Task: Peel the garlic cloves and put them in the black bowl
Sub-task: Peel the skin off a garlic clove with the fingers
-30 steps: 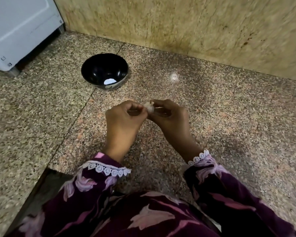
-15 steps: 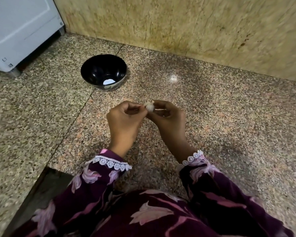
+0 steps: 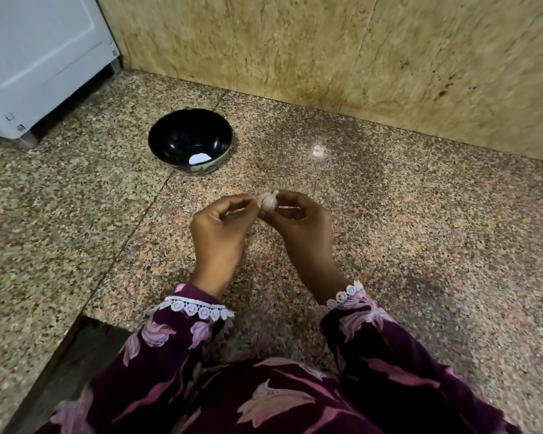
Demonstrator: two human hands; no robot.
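Note:
A small pale garlic clove with loose papery skin is pinched between the fingertips of my right hand, held above the granite counter. My left hand is right beside it, thumb and forefinger closed on a flap of the skin at the clove's left side. The black bowl stands on the counter beyond my hands, up and to the left. A white patch shows in its bottom; I cannot tell if it is a clove or a reflection.
A tan stone wall rises behind the counter. A white appliance stands at the back left. The counter's front edge steps down at the lower left. My purple floral sleeves fill the bottom of the view.
Both hands stay together on the clove and have shifted little. The clove now shows more clearly between the fingertips, with a bit of skin lifted at its top.

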